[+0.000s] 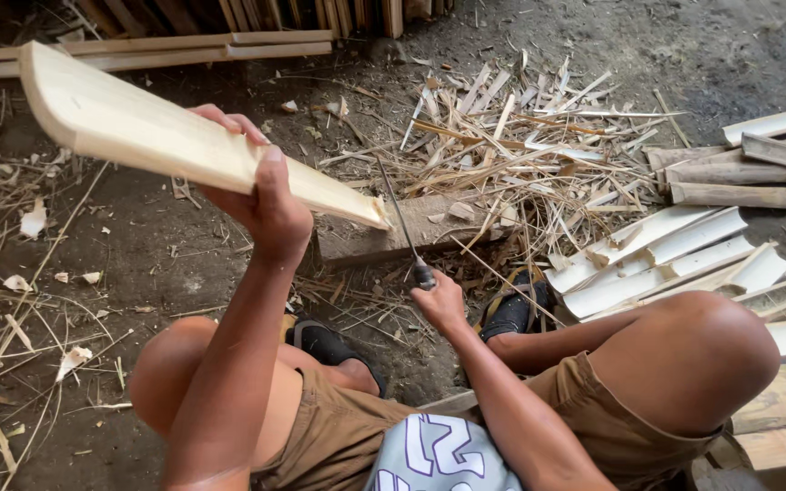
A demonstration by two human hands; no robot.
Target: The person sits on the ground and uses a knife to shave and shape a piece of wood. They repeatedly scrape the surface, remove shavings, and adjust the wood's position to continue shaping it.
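Seen from above, a seated person in tan shorts works bamboo on a dirt floor [184, 264]. The left hand [266, 205] is raised, its grip clenched around the middle of a long, pale bamboo slat [138, 132], thumb on the near edge and fingers wrapped over the far one. The slat slopes down from the upper left, and its lower tip ends just above a worn wooden block [384, 236] lying on the floor.

The right hand [438, 300] sits lower, between the knees, its grip closed on the dark handle of a thin-bladed knife [402, 227]. The blade points up and away, close to the slat's lower tip; whether it touches cannot be told.

A heap of bamboo shavings [520, 136] lies beyond the block, and a pile of split bamboo pieces [666, 259] rests to the right. Feet in dark sandals [516, 309] sit near the block.

The risk, as it appears: the blade works close to bare knees and feet, so a slip off the slat's tip could cut skin. The slat is held only at mid-length, so it could twist under a stroke.
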